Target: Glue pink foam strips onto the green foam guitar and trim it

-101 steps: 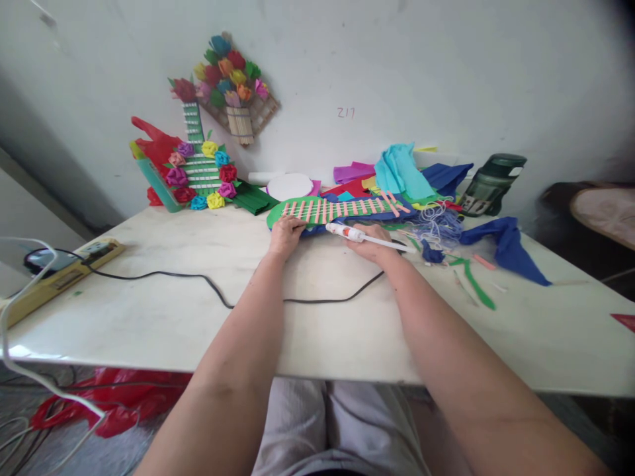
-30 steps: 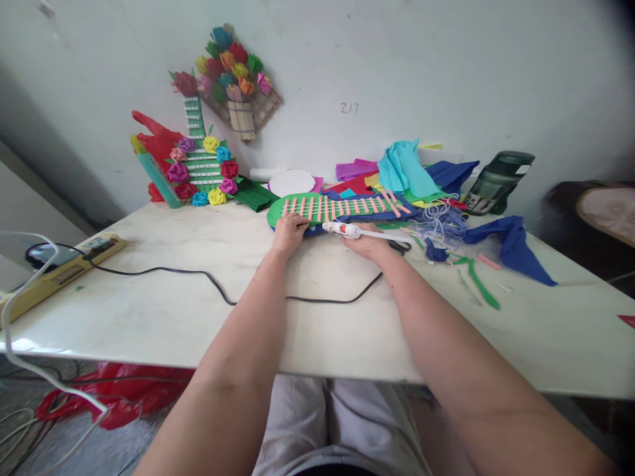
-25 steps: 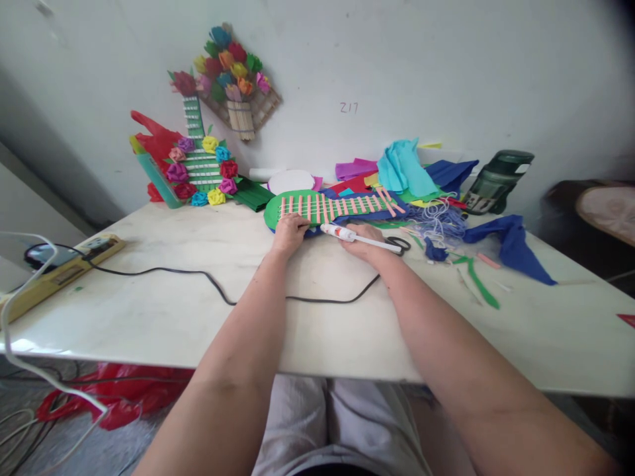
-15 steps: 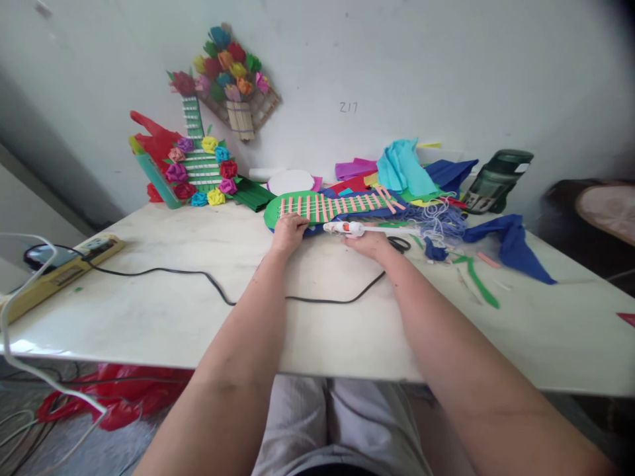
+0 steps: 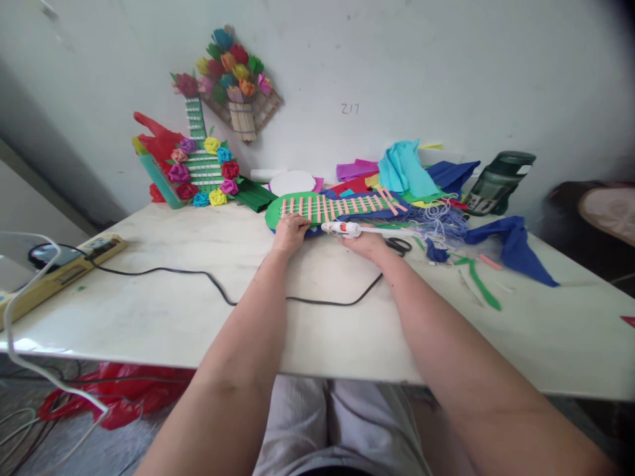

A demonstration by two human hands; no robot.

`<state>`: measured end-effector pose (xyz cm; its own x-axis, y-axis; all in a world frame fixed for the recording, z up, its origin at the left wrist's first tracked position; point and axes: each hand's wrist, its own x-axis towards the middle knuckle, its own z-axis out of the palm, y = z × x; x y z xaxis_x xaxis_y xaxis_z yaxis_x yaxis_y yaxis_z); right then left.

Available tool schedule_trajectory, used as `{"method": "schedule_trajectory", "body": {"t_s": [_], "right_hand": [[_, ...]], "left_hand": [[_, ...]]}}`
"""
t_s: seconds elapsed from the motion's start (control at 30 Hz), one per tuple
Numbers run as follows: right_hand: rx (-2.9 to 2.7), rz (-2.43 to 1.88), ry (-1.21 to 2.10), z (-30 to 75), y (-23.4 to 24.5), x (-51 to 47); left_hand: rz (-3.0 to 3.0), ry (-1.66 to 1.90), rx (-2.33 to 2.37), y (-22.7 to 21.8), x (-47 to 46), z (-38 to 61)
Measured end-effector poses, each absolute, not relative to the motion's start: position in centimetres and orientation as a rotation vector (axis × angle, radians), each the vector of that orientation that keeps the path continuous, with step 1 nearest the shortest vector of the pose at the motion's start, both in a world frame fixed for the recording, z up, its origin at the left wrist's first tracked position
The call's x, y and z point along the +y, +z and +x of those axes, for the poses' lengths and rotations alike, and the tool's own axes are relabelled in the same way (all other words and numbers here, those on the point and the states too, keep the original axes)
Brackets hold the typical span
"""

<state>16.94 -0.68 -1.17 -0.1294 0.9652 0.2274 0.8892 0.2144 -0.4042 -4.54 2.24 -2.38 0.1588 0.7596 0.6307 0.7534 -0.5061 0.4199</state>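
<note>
A green guitar-shaped craft piece (image 5: 317, 206) with pink strips and white strings across it lies toward the back of the table, blue material showing along its lower edge. My left hand (image 5: 292, 231) is closed at its near left edge, with fingers curled and pressed together on it. In my right hand (image 5: 366, 243) is a white hot glue gun (image 5: 342, 229), its nozzle pointing left toward my left hand. A long pale glue stick (image 5: 387, 231) sticks out behind the gun. Black-handled scissors (image 5: 399, 246) lie just beyond my right wrist.
A black cord (image 5: 208, 273) crosses the table from a yellow power strip (image 5: 106, 248). Crepe paper (image 5: 407, 168), tangled string (image 5: 441, 221) and scraps lie at right, near a dark green bottle (image 5: 501, 182). A flower-decorated guitar (image 5: 206, 165) leans against the wall.
The view has shifted very slightly. The glue gun and my right hand have moved a touch left relative to the craft piece; my left hand stays at its edge.
</note>
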Motion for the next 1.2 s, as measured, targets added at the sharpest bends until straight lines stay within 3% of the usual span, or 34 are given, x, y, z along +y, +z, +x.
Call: {"method": "schedule_trajectory", "body": {"t_s": [0.6,1.2], "right_hand": [[-2.111,-1.840,0.168,17.4,-0.4,-1.5],[-2.089,-1.746,0.178,17.0,-1.6,-0.2]], "left_hand": [[2.295,1.343,1.572,-2.3,1.7,-4.4],[2.596,1.070,1.442,-2.0,2.0,-5.0]]}}
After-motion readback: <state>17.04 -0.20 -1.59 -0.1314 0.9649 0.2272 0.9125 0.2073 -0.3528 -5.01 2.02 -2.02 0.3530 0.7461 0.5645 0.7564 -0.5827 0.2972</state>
